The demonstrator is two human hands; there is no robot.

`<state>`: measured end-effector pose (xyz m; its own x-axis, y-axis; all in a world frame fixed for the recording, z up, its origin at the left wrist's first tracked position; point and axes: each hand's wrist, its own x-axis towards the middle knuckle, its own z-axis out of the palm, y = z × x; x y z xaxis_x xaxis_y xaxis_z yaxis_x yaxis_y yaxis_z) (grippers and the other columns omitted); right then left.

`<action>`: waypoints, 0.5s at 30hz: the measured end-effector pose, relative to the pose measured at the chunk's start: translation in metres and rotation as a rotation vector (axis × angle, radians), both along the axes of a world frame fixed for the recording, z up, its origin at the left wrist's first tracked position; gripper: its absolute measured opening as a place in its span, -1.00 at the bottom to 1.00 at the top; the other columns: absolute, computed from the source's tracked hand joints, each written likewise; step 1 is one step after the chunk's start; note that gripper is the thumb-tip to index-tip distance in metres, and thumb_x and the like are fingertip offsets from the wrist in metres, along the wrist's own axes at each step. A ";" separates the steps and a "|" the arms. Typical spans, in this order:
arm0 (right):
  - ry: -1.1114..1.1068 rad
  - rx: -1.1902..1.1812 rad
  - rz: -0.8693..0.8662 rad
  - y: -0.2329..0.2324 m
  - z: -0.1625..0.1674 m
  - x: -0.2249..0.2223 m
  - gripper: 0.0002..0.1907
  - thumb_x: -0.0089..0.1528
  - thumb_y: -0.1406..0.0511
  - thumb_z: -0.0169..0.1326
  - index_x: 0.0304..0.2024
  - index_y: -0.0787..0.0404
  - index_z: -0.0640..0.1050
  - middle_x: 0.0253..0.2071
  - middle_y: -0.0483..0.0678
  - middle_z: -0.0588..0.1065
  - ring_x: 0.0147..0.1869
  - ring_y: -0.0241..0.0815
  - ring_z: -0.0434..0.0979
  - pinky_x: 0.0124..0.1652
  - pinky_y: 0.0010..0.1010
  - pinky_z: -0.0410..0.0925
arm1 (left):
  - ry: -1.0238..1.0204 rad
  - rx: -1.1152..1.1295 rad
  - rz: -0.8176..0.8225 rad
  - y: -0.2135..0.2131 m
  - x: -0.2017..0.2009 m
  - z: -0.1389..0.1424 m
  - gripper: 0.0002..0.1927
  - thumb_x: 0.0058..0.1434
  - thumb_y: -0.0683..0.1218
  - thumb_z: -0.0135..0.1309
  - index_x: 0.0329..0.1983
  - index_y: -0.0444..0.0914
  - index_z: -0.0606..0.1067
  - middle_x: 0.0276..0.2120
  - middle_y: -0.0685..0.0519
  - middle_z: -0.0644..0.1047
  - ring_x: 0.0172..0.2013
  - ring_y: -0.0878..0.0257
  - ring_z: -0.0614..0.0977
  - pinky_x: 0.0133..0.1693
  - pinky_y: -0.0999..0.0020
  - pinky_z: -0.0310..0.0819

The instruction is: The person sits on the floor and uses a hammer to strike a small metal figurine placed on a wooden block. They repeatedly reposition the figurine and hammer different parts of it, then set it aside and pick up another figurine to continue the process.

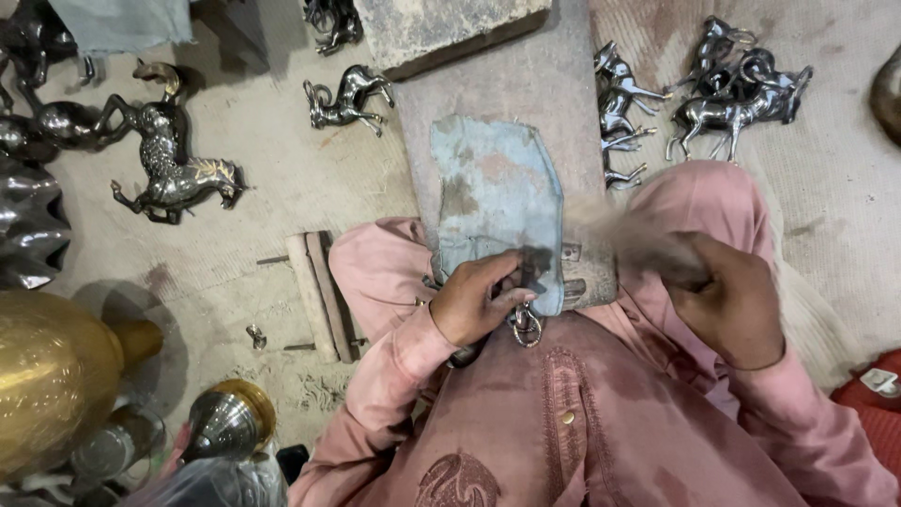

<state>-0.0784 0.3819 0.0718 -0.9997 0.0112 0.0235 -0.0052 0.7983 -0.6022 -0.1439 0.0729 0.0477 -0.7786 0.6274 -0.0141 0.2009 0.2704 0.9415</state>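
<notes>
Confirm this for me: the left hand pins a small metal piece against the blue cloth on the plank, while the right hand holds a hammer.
Not a hammer. The head view shows the right hand gripping a brush with blurred, pale bristles. The rest holds: the left hand pins a small metal piece against the blue cloth on the plank.

small dark metal piece (527, 282) | ringed end down | on blue cloth (493, 202)
</notes>
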 end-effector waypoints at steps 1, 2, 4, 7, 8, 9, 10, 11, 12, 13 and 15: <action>0.026 -0.050 0.024 0.000 -0.001 0.000 -0.71 0.24 0.39 0.11 0.01 0.05 0.64 -0.28 -0.03 0.58 -0.39 -0.15 0.53 -0.36 -0.37 0.36 | -0.032 -0.016 0.008 0.000 0.001 0.000 -0.58 0.16 -0.17 0.31 0.07 -0.32 0.49 -0.31 -0.10 0.57 -0.40 0.08 0.62 -0.31 0.27 0.54; 0.056 -0.098 0.047 0.000 -0.001 0.000 -0.69 0.26 0.40 0.07 0.03 0.05 0.63 -0.23 -0.04 0.59 -0.37 -0.17 0.54 -0.34 -0.40 0.38 | -0.002 0.006 0.001 0.000 0.002 -0.001 -0.61 0.18 -0.16 0.31 0.04 -0.31 0.49 -0.29 -0.09 0.58 -0.36 0.10 0.64 -0.29 0.28 0.55; 0.075 0.066 0.076 -0.001 -0.001 0.000 -0.67 0.18 0.42 0.12 -0.02 0.04 0.65 -0.28 -0.03 0.60 -0.38 -0.10 0.54 -0.38 -0.32 0.34 | 0.061 0.051 -0.021 0.000 0.003 -0.002 -0.67 0.22 -0.16 0.31 0.00 -0.29 0.49 -0.23 -0.07 0.59 -0.28 0.13 0.68 -0.23 0.30 0.57; -0.051 -0.011 -0.077 -0.003 0.001 0.002 -0.77 0.19 0.42 0.16 -0.09 0.16 0.59 -0.42 0.06 0.47 -0.48 -0.05 0.43 -0.42 -0.30 0.33 | -0.020 -0.115 0.029 -0.002 0.005 -0.003 -0.63 0.17 -0.15 0.35 -0.03 -0.34 0.48 -0.35 -0.08 0.56 -0.37 0.14 0.62 -0.31 0.29 0.51; -0.122 -0.090 -0.157 -0.004 0.001 0.002 -0.81 0.21 0.42 0.17 -0.11 0.21 0.56 -0.48 0.10 0.39 -0.52 -0.04 0.38 -0.42 -0.31 0.33 | -0.005 -0.055 0.011 -0.003 0.007 -0.002 -0.65 0.19 -0.16 0.33 -0.02 -0.32 0.49 -0.29 -0.07 0.58 -0.33 0.16 0.65 -0.28 0.31 0.54; -0.063 0.027 -0.062 -0.004 0.003 0.003 -0.78 0.17 0.42 0.17 -0.11 0.17 0.59 -0.44 0.07 0.45 -0.47 -0.03 0.43 -0.42 -0.27 0.33 | 0.014 0.006 -0.007 -0.004 0.007 -0.002 -0.67 0.20 -0.17 0.31 0.00 -0.30 0.51 -0.24 -0.06 0.60 -0.29 0.18 0.68 -0.24 0.34 0.58; -0.002 0.144 0.032 -0.005 0.004 0.004 -0.74 0.13 0.43 0.18 -0.12 0.13 0.61 -0.41 0.04 0.51 -0.43 -0.01 0.49 -0.41 -0.23 0.33 | 0.035 0.068 -0.027 -0.004 0.007 -0.002 -0.68 0.21 -0.17 0.29 0.02 -0.29 0.53 -0.19 -0.04 0.63 -0.25 0.20 0.71 -0.20 0.36 0.61; 0.057 0.260 0.126 -0.005 0.004 0.004 -0.69 0.08 0.43 0.18 -0.12 0.08 0.64 -0.37 0.01 0.57 -0.38 0.01 0.54 -0.41 -0.19 0.33 | -0.005 -0.026 -0.026 -0.004 0.008 -0.002 -0.68 0.21 -0.17 0.30 0.01 -0.29 0.53 -0.25 -0.06 0.61 -0.30 0.18 0.69 -0.23 0.35 0.59; 0.014 0.128 0.048 -0.005 0.004 0.005 -0.68 0.11 0.41 0.16 -0.07 0.10 0.62 -0.37 0.00 0.56 -0.42 -0.04 0.53 -0.41 -0.22 0.33 | -0.043 -0.122 -0.026 -0.004 0.008 -0.002 -0.68 0.21 -0.16 0.32 0.00 -0.29 0.53 -0.30 -0.09 0.59 -0.34 0.15 0.66 -0.26 0.33 0.57; -0.029 -0.005 -0.029 -0.005 0.004 0.005 -0.66 0.13 0.40 0.14 -0.02 0.11 0.61 -0.37 -0.01 0.54 -0.45 -0.09 0.51 -0.41 -0.26 0.34 | -0.080 -0.218 -0.025 -0.003 0.007 -0.001 -0.68 0.21 -0.15 0.34 -0.01 -0.28 0.53 -0.36 -0.11 0.57 -0.39 0.13 0.64 -0.29 0.31 0.55; -0.070 -0.022 -0.010 -0.004 0.002 0.005 -0.65 0.14 0.39 0.14 0.00 0.10 0.61 -0.36 -0.04 0.55 -0.46 -0.12 0.52 -0.43 -0.28 0.33 | 0.028 -0.025 -0.037 0.000 0.007 0.001 -0.69 0.22 -0.15 0.31 -0.01 -0.25 0.51 -0.14 -0.08 0.62 -0.29 0.19 0.70 -0.22 0.36 0.63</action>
<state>-0.0738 0.3779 0.0734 -0.9987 0.0206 -0.0468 0.0452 0.7845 -0.6185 -0.1373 0.0724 0.0487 -0.7551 0.6555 -0.0090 0.2372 0.2859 0.9284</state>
